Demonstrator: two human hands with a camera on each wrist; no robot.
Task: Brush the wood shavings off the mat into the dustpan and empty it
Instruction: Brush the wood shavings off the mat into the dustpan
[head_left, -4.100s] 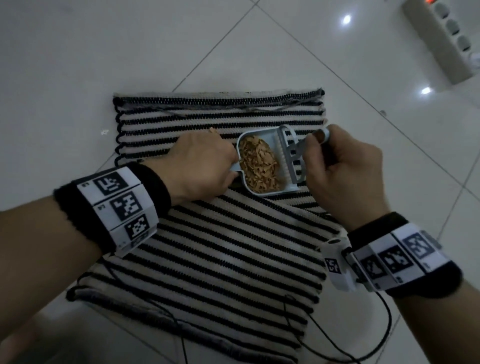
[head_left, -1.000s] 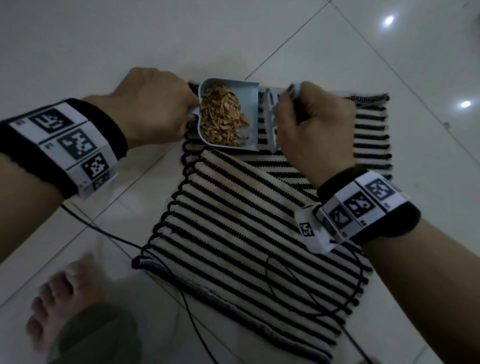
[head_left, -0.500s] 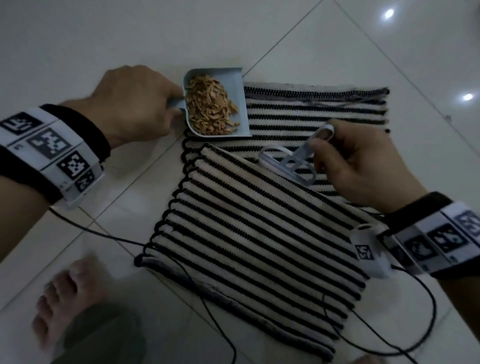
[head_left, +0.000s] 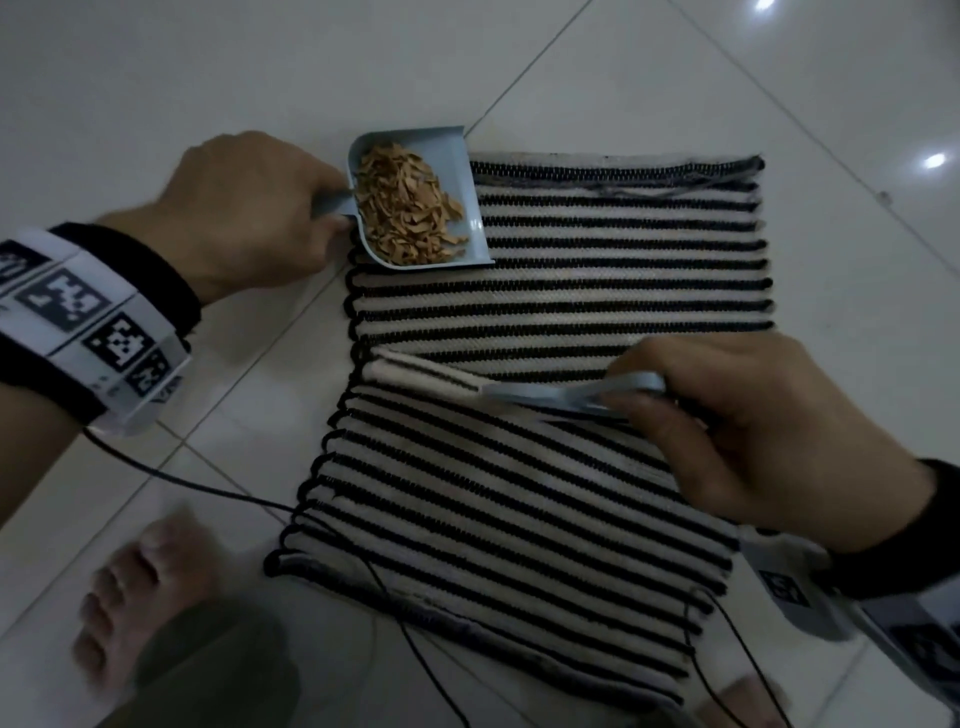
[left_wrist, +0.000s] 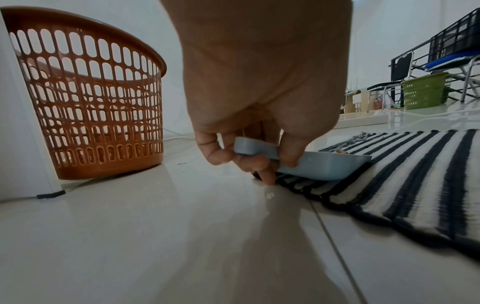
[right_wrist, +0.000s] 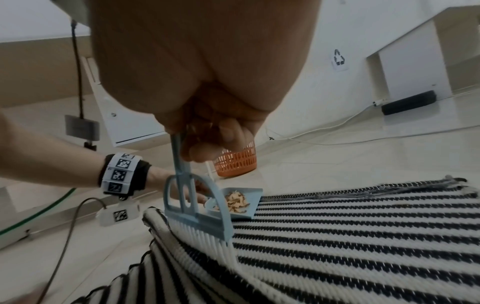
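A black-and-cream striped mat (head_left: 597, 306) lies on the white tiled floor, its near half folded over at an angle. The pale blue dustpan (head_left: 470, 156) holds a heap of brown wood shavings (head_left: 408, 205) at the mat's far left corner. My left hand (head_left: 249, 208) grips its handle (left_wrist: 255, 148), fingertips near the floor. My right hand (head_left: 769, 431) grips the handle of the small blue brush (head_left: 550, 392), whose white bristles (right_wrist: 205, 236) rest on the folded mat edge (right_wrist: 161, 222), about a hand's width nearer than the dustpan (right_wrist: 233, 202).
An orange slotted basket (left_wrist: 91, 98) stands on the floor to the left of the mat, also in the right wrist view as the orange basket (right_wrist: 235, 164). My bare feet (head_left: 140, 587) and black cables (head_left: 208, 488) lie near the mat's near edge. A green basket (left_wrist: 423, 91) and chairs stand far off.
The brush has left the dustpan and come down toward me onto the folded mat edge. The dustpan slid left to the mat's far left corner, shavings still inside.
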